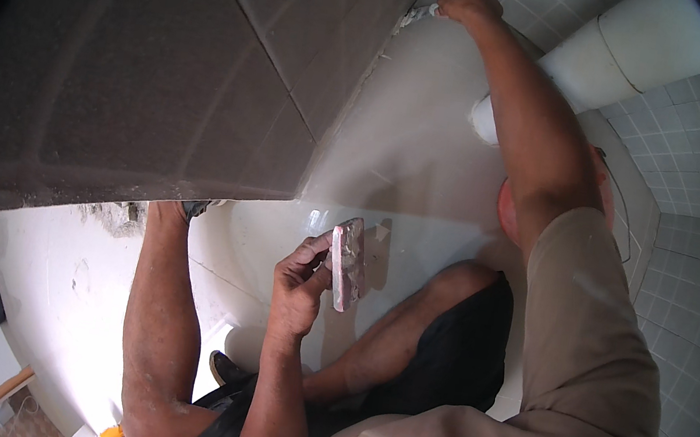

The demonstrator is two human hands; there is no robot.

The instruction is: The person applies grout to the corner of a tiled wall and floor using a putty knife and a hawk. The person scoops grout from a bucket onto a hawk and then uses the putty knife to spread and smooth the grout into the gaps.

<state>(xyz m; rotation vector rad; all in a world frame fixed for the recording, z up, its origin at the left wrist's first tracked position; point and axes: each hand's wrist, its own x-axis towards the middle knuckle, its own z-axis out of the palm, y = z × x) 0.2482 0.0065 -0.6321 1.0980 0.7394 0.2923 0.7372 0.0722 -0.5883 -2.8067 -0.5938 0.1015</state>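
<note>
My left hand (295, 298) is raised over the pale floor, its fingers closed on a small flat rectangular plate (348, 264). The plate has pinkish edges and a grey-white smear of paste on its face. Far off at the top, my right hand (470, 3) reaches to the joint at the far end of the dark brown tiled panel (209, 76). Its fingers are curled around something small, of which only a whitish tip shows. Whitish paste (414, 16) lies along the joint beside that hand.
A thick white pipe (633, 48) crosses the upper right, with a shorter white pipe end (485, 121) near my right forearm. Behind that arm stands a red bucket (508, 211), partly hidden. Light grey tiled wall (698, 264) runs down the right side. A wooden handle (5, 390) shows at lower left.
</note>
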